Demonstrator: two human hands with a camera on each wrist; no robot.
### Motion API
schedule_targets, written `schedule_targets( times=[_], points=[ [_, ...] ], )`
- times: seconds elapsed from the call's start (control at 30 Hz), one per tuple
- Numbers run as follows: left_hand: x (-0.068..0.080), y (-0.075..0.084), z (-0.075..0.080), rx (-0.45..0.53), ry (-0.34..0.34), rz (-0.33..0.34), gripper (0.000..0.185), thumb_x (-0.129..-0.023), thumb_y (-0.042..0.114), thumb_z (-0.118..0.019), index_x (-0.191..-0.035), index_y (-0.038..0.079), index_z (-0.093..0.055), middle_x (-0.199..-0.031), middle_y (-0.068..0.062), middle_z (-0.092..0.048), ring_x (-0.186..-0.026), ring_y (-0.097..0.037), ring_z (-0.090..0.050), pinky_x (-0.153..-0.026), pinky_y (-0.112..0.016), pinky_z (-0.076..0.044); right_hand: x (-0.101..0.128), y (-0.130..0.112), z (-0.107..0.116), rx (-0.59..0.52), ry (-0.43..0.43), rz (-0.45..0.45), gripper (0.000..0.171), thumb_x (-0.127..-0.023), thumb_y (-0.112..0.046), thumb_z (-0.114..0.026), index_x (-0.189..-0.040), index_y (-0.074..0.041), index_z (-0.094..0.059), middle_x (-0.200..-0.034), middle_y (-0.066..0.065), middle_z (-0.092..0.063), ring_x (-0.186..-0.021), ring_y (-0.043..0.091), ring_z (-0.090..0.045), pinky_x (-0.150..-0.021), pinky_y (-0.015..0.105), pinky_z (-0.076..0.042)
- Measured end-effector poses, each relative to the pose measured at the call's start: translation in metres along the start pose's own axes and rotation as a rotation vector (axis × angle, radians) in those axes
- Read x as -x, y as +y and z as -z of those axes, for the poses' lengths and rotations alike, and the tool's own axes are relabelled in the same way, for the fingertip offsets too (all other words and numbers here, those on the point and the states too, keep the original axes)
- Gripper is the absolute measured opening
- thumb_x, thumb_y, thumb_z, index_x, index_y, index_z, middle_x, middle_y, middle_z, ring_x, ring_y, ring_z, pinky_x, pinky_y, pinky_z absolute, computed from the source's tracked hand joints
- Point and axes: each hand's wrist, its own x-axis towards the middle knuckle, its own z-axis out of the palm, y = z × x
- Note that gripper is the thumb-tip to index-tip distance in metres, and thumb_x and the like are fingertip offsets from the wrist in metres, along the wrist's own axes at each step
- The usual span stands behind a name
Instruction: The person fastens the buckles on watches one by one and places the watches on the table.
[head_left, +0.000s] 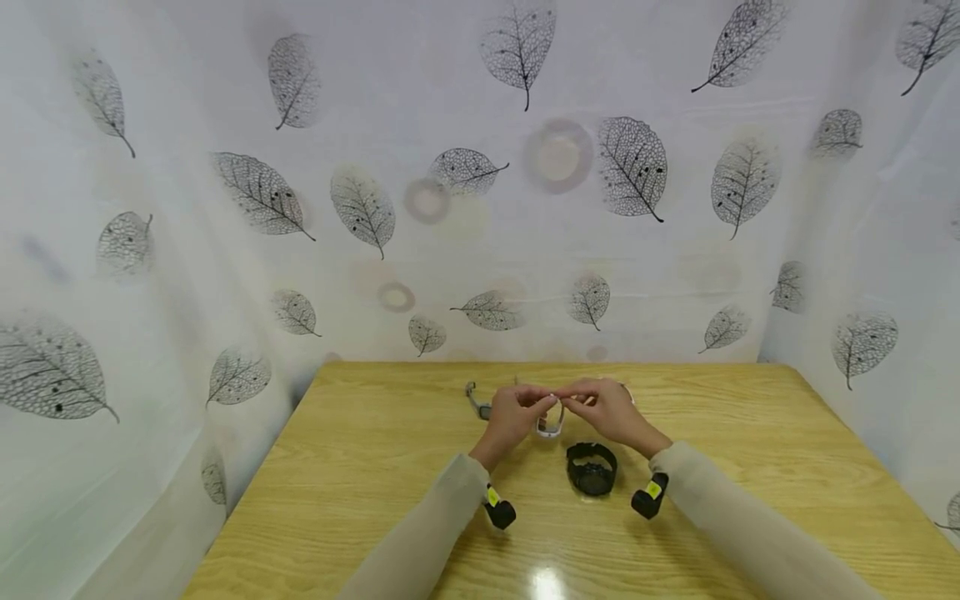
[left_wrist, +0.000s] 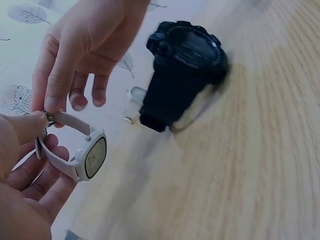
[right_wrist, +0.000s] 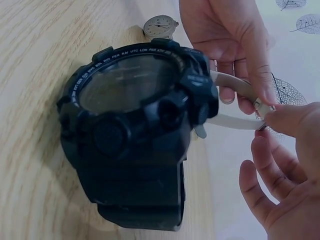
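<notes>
Both hands meet over the table at a small watch (head_left: 550, 432) with a pale strap and a white squarish case. My left hand (head_left: 510, 419) pinches one strap end near the buckle, its other fingers curled loosely below in the left wrist view. Against it, my right hand (head_left: 611, 411) pinches the strap at the same buckle (left_wrist: 49, 117). The strap forms a loop, and the watch face (left_wrist: 96, 157) points away from the hands. A bulky black watch (head_left: 592, 470) rests on the table just in front of the hands.
On the wooden table (head_left: 360, 483), a slim watch (head_left: 480, 407) lies beyond the left hand, partly covered. Another pale watch (left_wrist: 136, 95) shows behind the black one, mostly hidden by the right hand in the head view. A leaf-patterned curtain (head_left: 480, 250) hangs along the back edge.
</notes>
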Motion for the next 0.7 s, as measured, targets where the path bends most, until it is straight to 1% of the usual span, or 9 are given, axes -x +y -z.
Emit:
schedule_targets(
  times=[0.07,0.17,0.3,0.33,0.37,0.4,0.57,0.63,0.7],
  points=[
    [-0.001,0.003,0.001,0.007,0.012,0.017,0.017,-0.096,0.024,-0.076,-0.104,0.010,-0.081,-0.094,-0.028,-0.073,-0.066,-0.026,-0.071,-0.060,-0.033,-0.061,0.000,-0.001,0.000,-0.017,0.007,-0.019,0.022,-0.100,-0.021,-0.070,-0.120,-0.016,-0.078,-0.113,0.006,-0.075,-0.083,0.017,-0.071,-0.068,0.027,-0.059],
    [-0.003,0.008,0.003,0.094,0.037,0.050,0.017,-0.096,0.024,-0.076,-0.104,0.011,-0.081,-0.095,-0.025,-0.073,-0.065,-0.020,-0.069,-0.063,-0.035,-0.062,-0.002,-0.003,0.000,-0.076,0.011,-0.045,0.027,-0.101,-0.023,-0.069,-0.127,-0.015,-0.074,-0.115,0.009,-0.074,-0.085,0.027,-0.072,-0.067,0.028,-0.059],
    [-0.006,0.014,0.005,0.256,0.090,0.114,0.017,-0.095,0.022,-0.077,-0.104,0.009,-0.081,-0.097,-0.014,-0.075,-0.080,-0.039,-0.070,-0.069,-0.036,-0.063,-0.002,-0.005,0.002,-0.139,0.014,-0.038,0.031,-0.102,-0.021,-0.067,-0.132,-0.012,-0.071,-0.119,0.011,-0.074,-0.085,0.034,-0.072,-0.065,0.031,-0.059],
    [-0.006,0.016,0.005,0.278,0.104,0.128,0.017,-0.095,0.022,-0.077,-0.104,0.008,-0.080,-0.098,-0.011,-0.075,-0.085,-0.042,-0.070,-0.070,-0.036,-0.063,-0.003,-0.005,0.002,-0.146,0.015,-0.031,0.032,-0.102,-0.020,-0.067,-0.133,-0.012,-0.070,-0.120,0.011,-0.073,-0.084,0.035,-0.072,-0.065,0.033,-0.060],
    [-0.007,0.016,0.006,0.299,0.113,0.144,0.018,-0.095,0.022,-0.077,-0.105,0.007,-0.080,-0.098,-0.010,-0.075,-0.089,-0.045,-0.070,-0.070,-0.036,-0.063,-0.003,-0.005,0.003,-0.149,0.017,-0.022,0.032,-0.102,-0.019,-0.067,-0.133,-0.011,-0.070,-0.121,0.011,-0.073,-0.083,0.034,-0.072,-0.065,0.036,-0.060],
    [-0.007,0.017,0.007,0.313,0.121,0.158,0.019,-0.095,0.022,-0.077,-0.105,0.007,-0.079,-0.101,-0.013,-0.074,-0.092,-0.047,-0.069,-0.072,-0.037,-0.063,-0.003,-0.005,0.003,-0.151,0.017,-0.013,0.032,-0.102,-0.017,-0.067,-0.133,-0.010,-0.070,-0.120,0.012,-0.074,-0.082,0.033,-0.072,-0.065,0.039,-0.061],
    [-0.010,0.018,0.009,0.381,0.145,0.220,0.022,-0.095,0.021,-0.077,-0.107,0.003,-0.078,-0.113,-0.026,-0.070,-0.082,-0.030,-0.071,-0.073,-0.038,-0.063,-0.002,-0.003,0.002,-0.180,0.003,-0.010,0.032,-0.102,-0.016,-0.067,-0.132,-0.007,-0.070,-0.123,0.014,-0.073,-0.084,0.034,-0.073,-0.069,0.050,-0.061],
    [-0.010,0.019,0.009,0.392,0.150,0.236,0.023,-0.095,0.021,-0.077,-0.109,0.002,-0.078,-0.113,-0.025,-0.070,-0.079,-0.024,-0.071,-0.073,-0.037,-0.063,-0.002,-0.003,0.002,-0.200,-0.006,-0.024,0.032,-0.102,-0.018,-0.067,-0.132,-0.008,-0.070,-0.125,0.014,-0.072,-0.086,0.037,-0.073,-0.070,0.051,-0.061],
    [-0.010,0.021,0.009,0.400,0.145,0.247,0.024,-0.095,0.021,-0.077,-0.110,0.002,-0.078,-0.113,-0.024,-0.071,-0.080,-0.022,-0.071,-0.074,-0.037,-0.063,-0.001,-0.004,0.002,-0.222,-0.012,-0.038,0.033,-0.101,-0.020,-0.068,-0.132,-0.009,-0.070,-0.127,0.014,-0.071,-0.087,0.039,-0.072,-0.071,0.051,-0.061]
  ],
)
